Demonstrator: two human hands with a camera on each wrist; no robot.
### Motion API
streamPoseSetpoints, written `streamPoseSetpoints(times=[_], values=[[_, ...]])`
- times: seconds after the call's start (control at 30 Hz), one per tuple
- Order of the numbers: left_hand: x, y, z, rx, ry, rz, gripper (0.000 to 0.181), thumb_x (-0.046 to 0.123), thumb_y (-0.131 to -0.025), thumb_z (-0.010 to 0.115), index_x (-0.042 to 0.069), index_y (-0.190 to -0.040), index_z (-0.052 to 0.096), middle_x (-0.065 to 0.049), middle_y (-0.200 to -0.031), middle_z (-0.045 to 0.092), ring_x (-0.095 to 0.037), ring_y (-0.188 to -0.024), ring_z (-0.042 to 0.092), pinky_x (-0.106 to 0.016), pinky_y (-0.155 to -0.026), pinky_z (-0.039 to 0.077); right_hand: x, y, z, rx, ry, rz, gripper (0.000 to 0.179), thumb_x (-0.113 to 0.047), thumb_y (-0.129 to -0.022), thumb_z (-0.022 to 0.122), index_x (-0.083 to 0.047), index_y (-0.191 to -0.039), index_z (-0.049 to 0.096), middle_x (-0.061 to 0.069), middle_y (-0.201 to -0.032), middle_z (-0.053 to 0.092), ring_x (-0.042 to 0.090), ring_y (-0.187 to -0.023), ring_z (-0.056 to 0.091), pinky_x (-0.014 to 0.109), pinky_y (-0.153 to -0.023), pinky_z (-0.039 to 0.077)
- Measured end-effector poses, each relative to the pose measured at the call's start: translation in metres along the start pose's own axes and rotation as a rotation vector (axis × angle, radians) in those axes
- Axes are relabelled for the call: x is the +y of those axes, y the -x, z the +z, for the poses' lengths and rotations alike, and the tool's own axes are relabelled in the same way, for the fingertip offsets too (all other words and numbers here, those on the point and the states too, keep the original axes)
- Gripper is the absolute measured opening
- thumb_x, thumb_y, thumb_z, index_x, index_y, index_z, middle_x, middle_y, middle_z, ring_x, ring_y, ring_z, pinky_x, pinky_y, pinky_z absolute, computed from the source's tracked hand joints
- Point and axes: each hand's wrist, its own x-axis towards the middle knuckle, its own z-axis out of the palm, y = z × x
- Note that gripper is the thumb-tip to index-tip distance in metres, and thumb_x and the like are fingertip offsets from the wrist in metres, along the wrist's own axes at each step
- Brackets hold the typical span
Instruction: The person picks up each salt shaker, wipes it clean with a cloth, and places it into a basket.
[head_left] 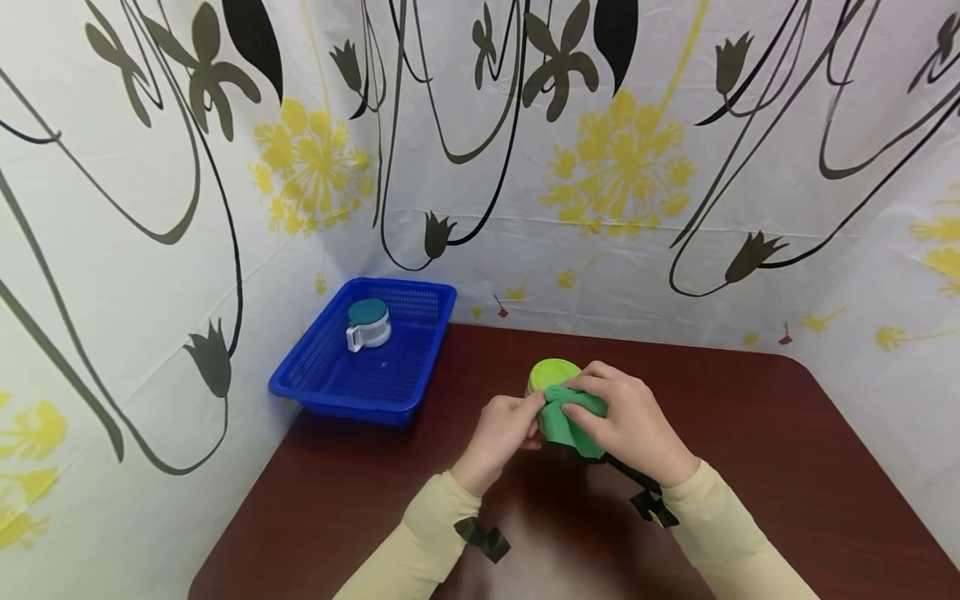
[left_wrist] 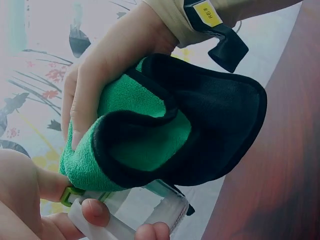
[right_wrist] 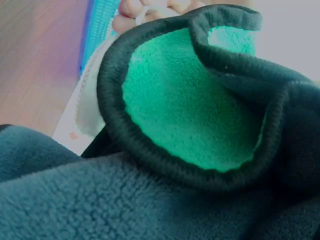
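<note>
A clear jar (left_wrist: 157, 206) with a lime-green lid (head_left: 553, 372) is between my hands above the table. My left hand (head_left: 504, 433) grips its whitish handle (left_wrist: 86, 220), fingers curled through it. Against the jar's side and lid, my right hand (head_left: 628, 414) holds a green cloth (head_left: 564, 423), fingers bent over it. In the left wrist view the cloth hangs in folds, with dark edging and a dark underside. The cloth fills most of the right wrist view and hides much of the jar; only the left fingertips (right_wrist: 131, 9) show behind it.
A blue plastic basket (head_left: 427, 367) stands at the back left of the dark red-brown table (head_left: 750, 417). Inside it sits a similar jar (head_left: 378, 330) with a teal lid and white handle. Flower-patterned cloth walls (head_left: 480, 192) border the table at the back and sides.
</note>
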Motion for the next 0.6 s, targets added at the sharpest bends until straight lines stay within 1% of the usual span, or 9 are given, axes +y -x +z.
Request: streamPoseSetpoints(times=[0.1,0.23,0.37,0.5,0.6], values=[[-0.001,0.001,0.001,0.006,-0.012,-0.007,0.053,0.043,-0.096,0.063,0.009,-0.058,0.052,-0.002,-0.055,0.046,-0.019,-0.058,0.061,-0.039,-0.064,0.059,0.0,-0.001,0.0,-0.011,0.003,0.029,0.02,-0.021,-0.087,0.08,-0.015,-0.106,0.076,-0.012,-0.099,0.06,0.003,-0.073,0.054,0.025,-0.061,0.049],[-0.002,0.001,0.003,0.006,-0.028,-0.017,0.053,0.044,-0.094,0.063,0.006,-0.058,0.054,-0.003,-0.054,0.048,-0.019,-0.056,0.061,-0.042,-0.064,0.059,-0.001,-0.002,-0.002,-0.019,0.017,0.076,0.018,-0.021,-0.087,0.08,-0.013,-0.103,0.076,-0.01,-0.095,0.062,0.005,-0.069,0.054,0.026,-0.058,0.048],[-0.003,0.001,0.004,0.005,-0.035,-0.018,0.055,0.043,-0.094,0.064,0.002,-0.058,0.055,-0.005,-0.054,0.05,-0.019,-0.055,0.062,-0.039,-0.063,0.059,0.0,-0.005,-0.004,-0.03,0.032,0.123,0.017,-0.02,-0.086,0.08,-0.013,-0.101,0.077,-0.008,-0.093,0.062,0.007,-0.064,0.052,0.026,-0.055,0.046],[-0.004,0.002,0.004,0.009,-0.036,-0.01,0.055,0.041,-0.093,0.065,0.0,-0.058,0.055,-0.006,-0.054,0.05,-0.018,-0.055,0.061,-0.034,-0.061,0.058,0.011,-0.009,-0.007,-0.038,0.035,0.184,0.016,-0.021,-0.087,0.079,-0.013,-0.101,0.077,-0.004,-0.093,0.065,0.011,-0.061,0.053,0.03,-0.054,0.047],[-0.003,0.004,0.003,0.008,-0.031,-0.005,0.055,0.04,-0.093,0.066,-0.001,-0.059,0.054,-0.006,-0.055,0.05,-0.018,-0.056,0.061,-0.032,-0.061,0.058,0.025,-0.012,-0.01,-0.005,0.064,0.239,0.017,-0.021,-0.089,0.077,-0.011,-0.103,0.077,0.003,-0.097,0.069,0.016,-0.067,0.06,0.034,-0.057,0.051]])
